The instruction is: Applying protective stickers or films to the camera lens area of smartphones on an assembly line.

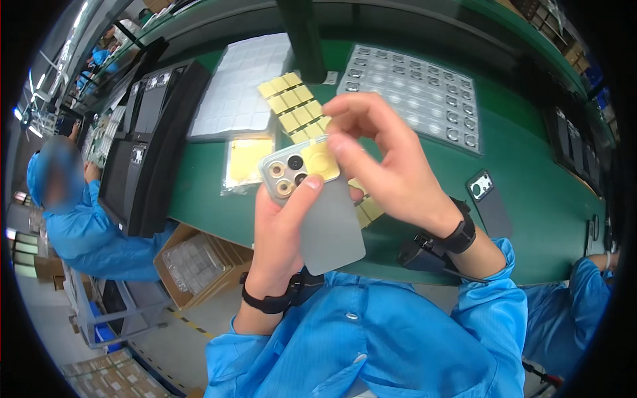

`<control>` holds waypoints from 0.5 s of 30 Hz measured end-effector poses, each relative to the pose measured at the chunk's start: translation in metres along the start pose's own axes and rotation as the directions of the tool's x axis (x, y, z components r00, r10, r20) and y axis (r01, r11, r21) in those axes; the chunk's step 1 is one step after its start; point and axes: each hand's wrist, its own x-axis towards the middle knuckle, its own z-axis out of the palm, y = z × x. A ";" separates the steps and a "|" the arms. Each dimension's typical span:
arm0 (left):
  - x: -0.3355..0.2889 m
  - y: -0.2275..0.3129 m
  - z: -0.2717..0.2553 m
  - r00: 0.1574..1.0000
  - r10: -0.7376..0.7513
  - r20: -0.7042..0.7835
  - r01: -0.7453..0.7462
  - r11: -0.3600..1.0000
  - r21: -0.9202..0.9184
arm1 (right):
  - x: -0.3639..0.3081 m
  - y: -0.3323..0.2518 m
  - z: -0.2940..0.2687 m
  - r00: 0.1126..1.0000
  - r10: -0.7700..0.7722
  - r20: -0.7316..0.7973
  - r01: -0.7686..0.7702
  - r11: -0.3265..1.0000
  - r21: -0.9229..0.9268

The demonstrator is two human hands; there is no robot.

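Observation:
My left hand [277, 229] is wrapped round a grey phone back cover [332, 232], tilted with its camera end away from me. Its thumb presses beside the round lens openings. A yellow square film [321, 163] lies on the camera panel, right of the lenses. At that film's upper right corner is my right hand [388, 156], thumb and forefinger curled in on the edge; the exact contact between the fingertips is partly hidden. Behind the cover lies a sheet of yellow square stickers [292, 106], partly covered by my hands.
A white compartment tray [242, 86] and a clear tray of ring-shaped parts [415, 93] lie at the back. Bagged yellow sheets [249, 160] sit left. Another phone cover [490, 199] lies right. Black racks [149, 152] stand left, near a co-worker [86, 219]; a green post [302, 40] rises behind.

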 end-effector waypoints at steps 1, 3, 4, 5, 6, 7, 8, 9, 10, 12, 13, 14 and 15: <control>0.002 0.003 -0.006 1.000 0.017 -0.017 -0.016 1.000 0.010 | 0.002 0.001 0.005 0.985 -0.173 0.013 0.173 0.974 -0.147; 0.001 -0.001 -0.001 0.998 0.040 -0.053 -0.040 0.999 0.006 | 0.000 0.000 0.001 0.944 -0.323 0.071 0.329 0.899 -0.290; -0.002 -0.007 0.012 0.994 0.061 -0.086 -0.062 0.998 -0.011 | -0.005 -0.002 -0.009 0.896 -0.423 0.134 0.438 0.796 -0.417; -0.005 -0.013 0.024 0.989 0.082 -0.120 -0.085 0.996 -0.024 | -0.008 -0.005 -0.018 0.834 -0.510 0.209 0.537 0.664 -0.521; -0.003 -0.012 0.025 0.991 0.077 -0.109 -0.079 0.997 -0.015 | -0.008 -0.004 -0.020 0.834 -0.516 0.196 0.534 0.664 -0.524; -0.001 -0.011 0.025 0.989 0.094 -0.118 -0.092 0.996 0.023 | -0.007 -0.003 -0.020 0.813 -0.547 0.198 0.553 0.621 -0.555; 0.000 -0.010 0.025 0.986 0.112 -0.127 -0.105 0.993 0.061 | -0.006 -0.002 -0.020 0.792 -0.577 0.201 0.569 0.577 -0.585; 0.000 -0.010 0.025 0.986 0.110 -0.126 -0.103 0.993 0.066 | -0.006 -0.001 -0.019 0.792 -0.578 0.197 0.569 0.580 -0.584; -0.001 -0.010 0.023 0.984 0.129 -0.121 -0.116 0.987 0.107 | -0.006 0.000 -0.019 0.789 -0.585 0.184 0.575 0.600 -0.556; -0.002 -0.009 0.020 0.983 0.145 -0.113 -0.127 0.981 0.149 | -0.006 0.002 -0.016 0.788 -0.592 0.169 0.580 0.621 -0.528; -0.001 -0.008 0.019 0.984 0.150 -0.096 -0.134 0.978 0.160 | -0.006 0.004 -0.014 0.788 -0.600 0.137 0.573 0.634 -0.519; -0.001 -0.008 0.019 0.985 0.155 -0.077 -0.140 0.975 0.171 | -0.007 0.005 -0.013 0.788 -0.606 0.105 0.566 0.647 -0.511; 0.000 -0.007 0.020 0.985 0.154 -0.073 -0.139 0.975 0.173 | -0.006 0.004 -0.014 0.787 -0.608 0.101 0.565 0.647 -0.512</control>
